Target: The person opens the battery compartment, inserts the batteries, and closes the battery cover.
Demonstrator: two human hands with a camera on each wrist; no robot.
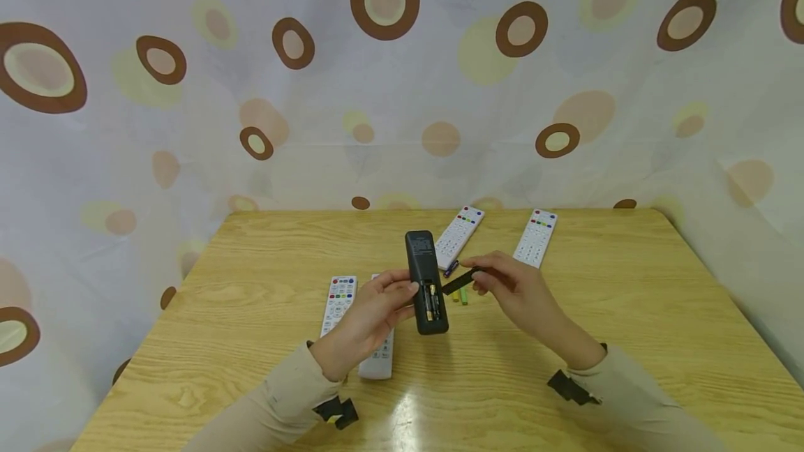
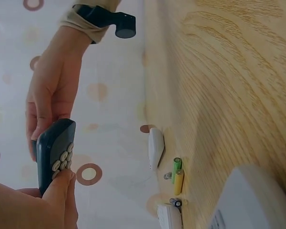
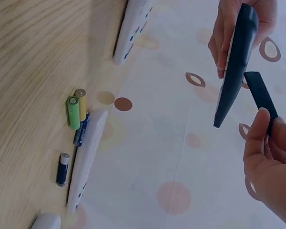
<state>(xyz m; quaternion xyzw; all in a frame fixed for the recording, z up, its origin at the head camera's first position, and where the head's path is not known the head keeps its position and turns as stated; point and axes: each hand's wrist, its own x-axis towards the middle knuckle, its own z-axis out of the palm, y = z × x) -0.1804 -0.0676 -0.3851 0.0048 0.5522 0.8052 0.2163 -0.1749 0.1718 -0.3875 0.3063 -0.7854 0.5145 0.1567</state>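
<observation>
Black, oblong plastic remote control (image 1: 419,251): you hold it raised above the wood-grained counter (image 1: 653,312), its back facing you in the head view, the printed label too small to read. The bay towards six o'clock on that back is open, with two gold-and-black cylindrical batteries (image 1: 431,302) lying in it. Your left hand (image 1: 367,316) grips it from eight o'clock; some fingers are hidden behind it, and only the left wrist view catches a few pale round buttons. Your right hand (image 1: 518,291), at three o'clock, pinches a thin black plastic cover (image 1: 460,282) between thumb and fingers; you cannot tell whether its end touches the remote.

Around the black remote, a slim white plastic remote (image 1: 461,232) lies at one o'clock and a second white remote (image 1: 536,236) at two, its near end masked by your right hand. A third white remote (image 1: 339,291), at nine, and a fourth white remote (image 1: 377,367), at seven, are partly covered by your left hand. A green battery (image 3: 73,113), a yellow battery (image 3: 83,106) and two dark blue batteries (image 3: 63,170) lie loose; the head view shows only one blue clearly.
</observation>
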